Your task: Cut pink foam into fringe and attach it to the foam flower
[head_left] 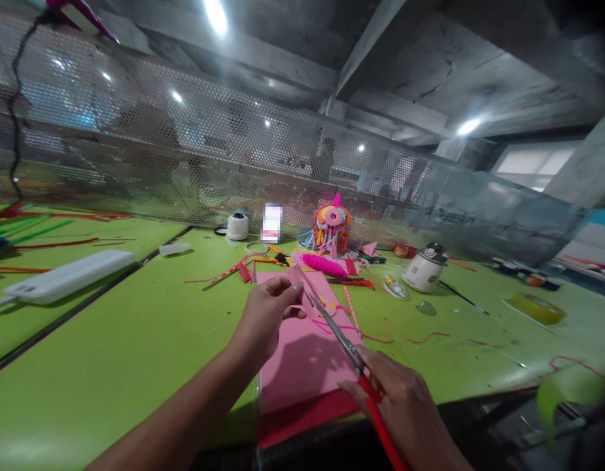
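A: Item one, nearest: right hand (405, 392), grip closed round the red handles of one pair of scissors (350, 350), blades angled forward.
B: Item two?
A: Left hand (273, 311), grip narrow, thumb and fingers pinching a small pink paper piece (297, 275). Blade tips just beside it; whether they touch, cannot tell.
B: Handling notes?
A: Judged best: paper taut, left fingertips clear of the blade line, short snips, turning the paper rather than the wrist.
B: Beneath?
A: One pink sheet (299, 366), flat on the tabletop (184, 373), red material (307, 418) at its near edge.
B: Obstructions?
A: Curled pink strip (375, 339), loose, near the blades; could snag.
B: Beyond?
A: Yellow tape roll (535, 309), far right; white power strip (71, 276), far left. Magenta bundle (324, 265) past the sheet, limiting forward reach.
B: Rear stock?
A: White spool (238, 227); tasselled ornament (333, 226), multicoloured, upright. Last entry: perforated screen (184, 150), behind all.
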A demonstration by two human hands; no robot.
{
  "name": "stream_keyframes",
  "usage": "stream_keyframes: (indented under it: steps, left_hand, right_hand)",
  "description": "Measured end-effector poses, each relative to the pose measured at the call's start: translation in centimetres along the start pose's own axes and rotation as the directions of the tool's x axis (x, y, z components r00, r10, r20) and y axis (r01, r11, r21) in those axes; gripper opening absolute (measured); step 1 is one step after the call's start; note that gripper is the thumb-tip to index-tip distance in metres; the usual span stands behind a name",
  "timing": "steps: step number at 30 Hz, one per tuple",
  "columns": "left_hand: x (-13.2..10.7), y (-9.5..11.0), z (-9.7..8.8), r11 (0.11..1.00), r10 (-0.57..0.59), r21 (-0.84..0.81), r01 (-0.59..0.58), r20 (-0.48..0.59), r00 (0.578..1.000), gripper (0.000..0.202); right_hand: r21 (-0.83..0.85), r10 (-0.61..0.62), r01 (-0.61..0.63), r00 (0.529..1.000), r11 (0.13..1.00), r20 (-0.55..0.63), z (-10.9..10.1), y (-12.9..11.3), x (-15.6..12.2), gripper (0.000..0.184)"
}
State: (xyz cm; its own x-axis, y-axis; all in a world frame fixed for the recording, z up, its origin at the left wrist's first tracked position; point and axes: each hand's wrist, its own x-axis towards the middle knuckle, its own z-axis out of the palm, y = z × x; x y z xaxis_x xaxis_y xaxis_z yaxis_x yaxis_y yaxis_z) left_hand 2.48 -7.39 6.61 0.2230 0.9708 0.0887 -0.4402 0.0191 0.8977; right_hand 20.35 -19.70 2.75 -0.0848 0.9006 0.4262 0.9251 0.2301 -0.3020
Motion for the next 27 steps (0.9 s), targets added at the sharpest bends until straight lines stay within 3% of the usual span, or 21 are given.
stream_keyframes:
  steps: [21,27]
  left_hand:
    - [0.2,-0.6,0.0,0.995,0.098,0.028,-0.099,0.013,0.995,0.017]
    - [0.2,-1.2,0.1,0.994,0.101,-0.031,-0.1,0.045,0.994,0.016]
  right_hand:
    - [0.127,0.084,-0.091,0.994,0.988,0.065,-0.6,-0.5,0.8,0.029]
    - [0.149,0.083,-0.097,0.992,0.984,0.095,-1.1,-0.6,0.7,0.032]
